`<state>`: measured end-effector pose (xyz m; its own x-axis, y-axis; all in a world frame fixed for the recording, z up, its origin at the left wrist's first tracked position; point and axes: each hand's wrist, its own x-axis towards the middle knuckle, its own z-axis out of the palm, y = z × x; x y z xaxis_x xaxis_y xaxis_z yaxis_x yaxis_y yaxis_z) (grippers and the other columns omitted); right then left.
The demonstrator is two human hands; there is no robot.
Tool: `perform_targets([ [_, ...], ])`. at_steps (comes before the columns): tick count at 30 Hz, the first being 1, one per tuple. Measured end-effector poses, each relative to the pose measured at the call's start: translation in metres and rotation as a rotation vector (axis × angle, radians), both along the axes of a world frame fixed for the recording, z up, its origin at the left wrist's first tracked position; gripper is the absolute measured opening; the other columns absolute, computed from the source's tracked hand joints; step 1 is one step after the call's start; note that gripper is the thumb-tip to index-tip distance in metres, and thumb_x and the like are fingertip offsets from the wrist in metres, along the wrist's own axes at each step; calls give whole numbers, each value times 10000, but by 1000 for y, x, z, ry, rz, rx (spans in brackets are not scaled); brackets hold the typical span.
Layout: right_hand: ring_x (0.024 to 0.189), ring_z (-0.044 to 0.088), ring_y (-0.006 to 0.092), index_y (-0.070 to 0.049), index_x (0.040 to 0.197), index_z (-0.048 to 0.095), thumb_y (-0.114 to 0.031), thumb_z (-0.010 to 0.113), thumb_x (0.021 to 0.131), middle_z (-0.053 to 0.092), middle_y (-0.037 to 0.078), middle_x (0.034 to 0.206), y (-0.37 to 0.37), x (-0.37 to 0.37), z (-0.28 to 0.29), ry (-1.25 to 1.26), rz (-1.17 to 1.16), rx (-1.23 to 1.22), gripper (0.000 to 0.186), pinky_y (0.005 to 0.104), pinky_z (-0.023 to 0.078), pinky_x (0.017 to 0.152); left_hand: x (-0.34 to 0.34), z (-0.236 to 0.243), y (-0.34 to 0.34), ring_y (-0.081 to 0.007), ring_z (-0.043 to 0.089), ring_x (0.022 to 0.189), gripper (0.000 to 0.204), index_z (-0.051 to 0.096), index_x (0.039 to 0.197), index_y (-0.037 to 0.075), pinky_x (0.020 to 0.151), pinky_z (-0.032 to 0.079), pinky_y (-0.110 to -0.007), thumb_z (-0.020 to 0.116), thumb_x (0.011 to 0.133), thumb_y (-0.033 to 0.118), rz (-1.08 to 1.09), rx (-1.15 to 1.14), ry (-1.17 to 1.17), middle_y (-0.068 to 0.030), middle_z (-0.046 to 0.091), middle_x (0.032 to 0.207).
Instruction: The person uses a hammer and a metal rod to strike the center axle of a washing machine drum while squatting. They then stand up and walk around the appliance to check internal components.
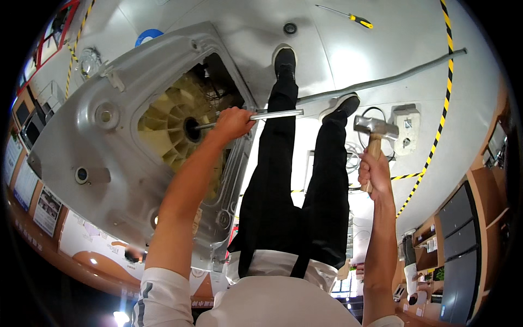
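Observation:
My left hand [235,123] is closed around a long metal rod [278,114]. One end of the rod meets the dark round hub [192,129] in the middle of a yellowed plastic tub base [163,122] with radial ribs. That base shows through the opening of a grey machine housing [125,71], which lies on its side at my left. In my right hand [374,171] is a hammer [377,128] with a wooden handle, held upright, its metal head up and apart from the rod's free end.
On the floor ahead lie a screwdriver [359,21] with a yellow-black handle, a small black ring [290,28] and a long grey hose [381,82]. A white socket box [406,129] with cables sits right of my feet. Yellow-black tape [448,82] marks the floor. Shelving stands far right.

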<state>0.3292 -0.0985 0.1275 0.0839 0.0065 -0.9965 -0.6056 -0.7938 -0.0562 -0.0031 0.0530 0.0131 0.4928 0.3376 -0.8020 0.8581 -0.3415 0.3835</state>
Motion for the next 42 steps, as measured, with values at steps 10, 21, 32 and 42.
perform_targets([
  [10, 421, 393, 56, -87, 815, 460, -110, 536, 854, 406, -19, 561, 22, 15, -19, -308, -200, 191, 88, 212, 319, 352, -1, 1, -4, -392, 572, 634, 281, 622, 694, 72, 597, 455, -492, 581, 837, 310, -28, 11, -1, -178, 590, 648],
  [21, 389, 304, 35, -118, 889, 438, -81, 544, 826, 350, -54, 567, 20, -11, -7, -32, -57, 22, 129, 201, 278, 326, 0, -5, 5, -389, 579, 653, 193, 648, 764, 79, 608, 466, -484, 606, 808, 263, 15, 22, -57, -181, 593, 658],
  [32, 391, 381, 78, -98, 826, 452, -115, 538, 852, 406, -21, 554, 37, -77, -33, -134, 205, 66, 91, 245, 346, 350, 0, -12, 1, -403, 560, 624, 277, 609, 685, 56, 594, 454, -492, 579, 837, 286, -25, 22, -75, -183, 574, 616],
  [42, 392, 323, 65, -114, 833, 409, -103, 537, 855, 357, -32, 549, 7, -30, -5, 48, -154, -27, 130, 234, 283, 337, 10, -1, 5, -380, 595, 682, 180, 669, 840, 107, 634, 483, -475, 609, 772, 262, 1, -54, -36, -173, 616, 708],
])
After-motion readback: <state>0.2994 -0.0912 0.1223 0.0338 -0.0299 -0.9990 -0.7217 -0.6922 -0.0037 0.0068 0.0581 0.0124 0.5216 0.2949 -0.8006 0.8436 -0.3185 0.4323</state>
